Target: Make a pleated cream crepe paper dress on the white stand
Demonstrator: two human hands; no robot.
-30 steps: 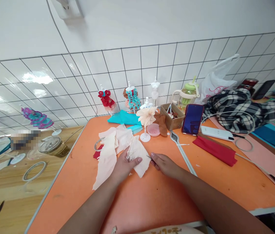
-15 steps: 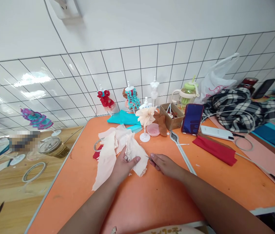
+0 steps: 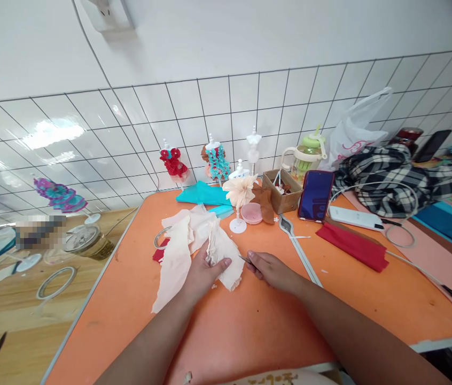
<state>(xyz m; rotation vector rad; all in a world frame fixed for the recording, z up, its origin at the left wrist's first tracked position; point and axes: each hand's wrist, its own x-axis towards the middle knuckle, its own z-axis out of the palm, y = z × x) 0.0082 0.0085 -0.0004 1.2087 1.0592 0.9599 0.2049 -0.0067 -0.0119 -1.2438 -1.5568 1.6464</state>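
A crumpled piece of cream fabric (image 3: 229, 255) is held by my left hand (image 3: 205, 271), whose thumb lies on top of it. My right hand (image 3: 268, 270) is closed on a thin metal tool (image 3: 244, 259), with its tip at the right edge of that fabric. More cream fabric (image 3: 173, 262) lies to the left, beside and behind my left hand. Behind my hands, a small white dress stand (image 3: 238, 226) carries a ruffled cream piece (image 3: 240, 191).
Along the back are a red-dressed stand (image 3: 173, 163), turquoise cloth (image 3: 202, 193), a small box (image 3: 286, 199), a drink bottle (image 3: 309, 155) and a phone (image 3: 316, 195). Red fabric (image 3: 353, 247) and a plaid cloth (image 3: 386, 179) lie right. A tape roll (image 3: 162, 237) is left.
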